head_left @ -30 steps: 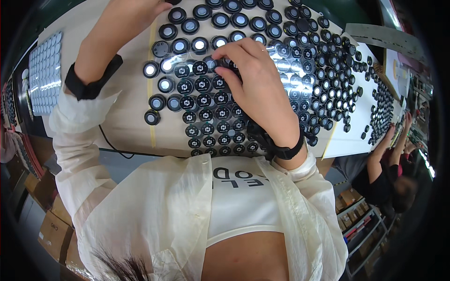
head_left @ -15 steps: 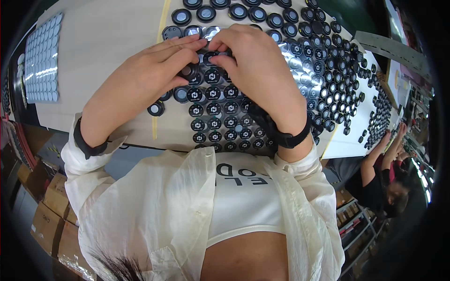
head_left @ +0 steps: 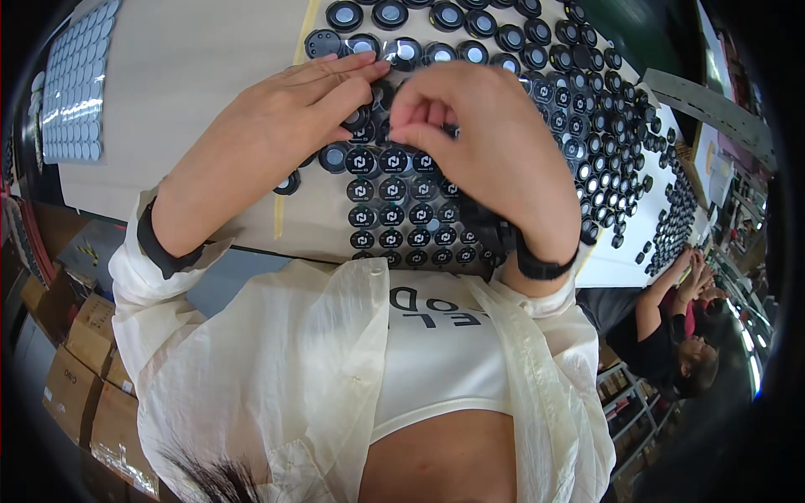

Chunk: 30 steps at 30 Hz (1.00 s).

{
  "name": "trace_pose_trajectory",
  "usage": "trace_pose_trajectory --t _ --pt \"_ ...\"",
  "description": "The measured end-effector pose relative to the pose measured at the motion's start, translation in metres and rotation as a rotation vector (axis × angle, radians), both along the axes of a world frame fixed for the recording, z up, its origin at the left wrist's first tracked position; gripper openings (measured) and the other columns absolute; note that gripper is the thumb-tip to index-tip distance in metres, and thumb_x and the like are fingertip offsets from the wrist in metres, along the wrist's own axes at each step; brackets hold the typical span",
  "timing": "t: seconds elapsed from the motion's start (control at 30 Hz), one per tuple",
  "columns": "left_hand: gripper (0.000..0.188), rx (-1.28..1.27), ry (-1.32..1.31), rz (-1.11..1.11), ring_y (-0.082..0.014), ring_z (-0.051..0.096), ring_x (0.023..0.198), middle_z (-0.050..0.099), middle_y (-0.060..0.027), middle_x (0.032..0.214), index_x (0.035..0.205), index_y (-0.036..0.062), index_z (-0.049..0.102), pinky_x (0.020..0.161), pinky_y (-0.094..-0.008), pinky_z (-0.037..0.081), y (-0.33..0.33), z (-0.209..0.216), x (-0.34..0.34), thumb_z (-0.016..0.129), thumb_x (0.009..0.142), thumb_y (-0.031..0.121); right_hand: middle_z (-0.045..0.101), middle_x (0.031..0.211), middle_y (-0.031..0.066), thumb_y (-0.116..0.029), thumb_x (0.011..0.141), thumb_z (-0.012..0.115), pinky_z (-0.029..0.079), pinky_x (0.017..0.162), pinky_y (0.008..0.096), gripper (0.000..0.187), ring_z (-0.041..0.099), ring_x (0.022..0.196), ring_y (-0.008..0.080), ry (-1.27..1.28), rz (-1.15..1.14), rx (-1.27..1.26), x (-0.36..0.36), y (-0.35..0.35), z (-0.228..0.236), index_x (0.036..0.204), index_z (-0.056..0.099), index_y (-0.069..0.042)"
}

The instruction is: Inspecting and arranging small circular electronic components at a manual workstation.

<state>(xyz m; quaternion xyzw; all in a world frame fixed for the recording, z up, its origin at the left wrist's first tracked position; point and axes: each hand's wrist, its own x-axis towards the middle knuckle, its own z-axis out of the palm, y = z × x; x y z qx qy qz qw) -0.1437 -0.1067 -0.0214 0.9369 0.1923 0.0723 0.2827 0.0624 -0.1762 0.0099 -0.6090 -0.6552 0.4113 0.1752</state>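
My left hand (head_left: 298, 113) reaches over the upper left of a clear sheet of round black stickers (head_left: 392, 189) with white marks. Its longer fingers stretch across black discs, while thumb and forefinger close around a black disc (head_left: 358, 117) lying over the sheet. Just to the right, my right hand (head_left: 470, 117) is curled, thumb and fingertips together low above the stickers. Whatever sits in that pinch is too small and blurred to make out. A black disc with small holes (head_left: 323, 44) lies beyond my left fingers. The right hand and wrist hide part of the sheet.
Many black discs with pale centres (head_left: 599, 159) crowd the table's far side and right. A sheet of pale round pieces (head_left: 80, 84) lies far left. Yellow tape (head_left: 279, 220) runs along the table. Cardboard boxes (head_left: 71, 381) stand lower left; another person (head_left: 667, 344) is at right.
My right hand has drawn a little nearer to me and rightward, its fingers curling tighter. The left hand keeps its place on the discs. The whole view has shifted slightly.
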Motion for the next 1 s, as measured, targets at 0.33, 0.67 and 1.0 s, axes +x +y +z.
trace_pose_trajectory --t 0.33,0.67,1.0 --pt "0.048 -0.272 -0.261 -0.072 -0.0259 0.059 0.114 0.059 -0.0146 0.129 0.123 -0.0002 0.061 0.093 -0.0319 0.047 0.022 0.027 0.0 0.074 0.077 0.006 0.064 0.083 0.0009 -0.001 0.082 0.074 0.045 0.061 0.0205 0.012 0.059 0.071 0.0063 0.598 -0.349 0.059 0.024 -0.051 -0.006 0.089 0.063 -0.002" --pt "0.043 -1.098 -0.584 0.222 -0.0174 0.064 0.106 0.063 -0.0148 0.12 0.129 -0.0064 0.052 0.088 -0.0258 0.054 -0.013 -0.002 0.035 0.062 0.088 -0.009 0.07 0.091 0.009 0.002 0.085 0.072 0.051 0.072 0.0195 0.014 0.064 0.082 0.0076 1.083 -0.642 0.177 0.017 -0.045 -0.018 0.098 0.066 0.004" --pt "0.038 -1.107 -0.45 0.24 -0.0224 0.068 0.103 0.067 -0.0166 0.111 0.131 -0.0072 0.051 0.087 -0.0271 0.056 -0.013 0.007 0.038 0.057 0.094 -0.004 0.071 0.087 0.0095 0.003 0.085 0.072 0.053 0.068 0.0197 0.012 0.067 0.076 0.0094 0.869 -0.657 0.245 0.012 -0.043 -0.02 0.096 0.069 0.004"
